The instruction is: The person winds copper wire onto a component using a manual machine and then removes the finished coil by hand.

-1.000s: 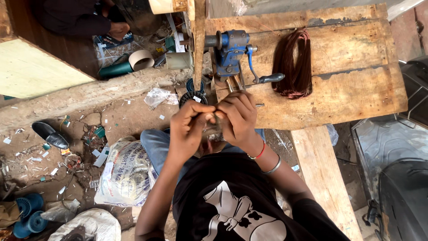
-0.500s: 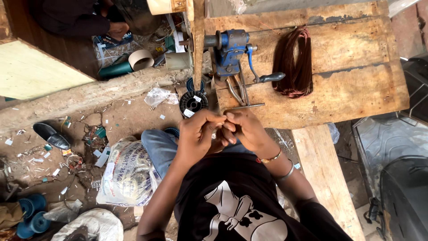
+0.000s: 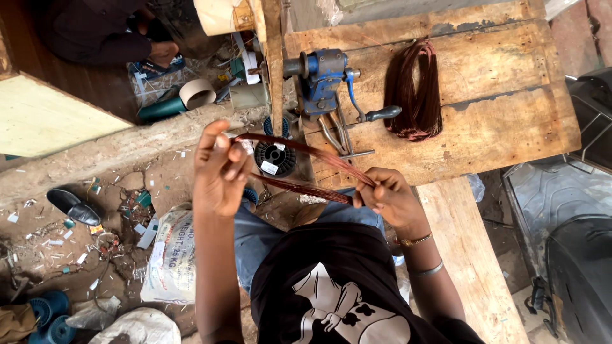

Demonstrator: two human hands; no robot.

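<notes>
Wooden bench (image 3: 510,127) carries a blue hand-crank winder (image 3: 322,79) and a wire bundle (image 3: 414,89); a black spool (image 3: 275,159) lies below on littered ground. Copper wire loop (image 3: 306,169) is stretched between both hands (above the lap): left hand (image 3: 220,169) closed round one end, right hand (image 3: 389,197) pinching the other.
</notes>
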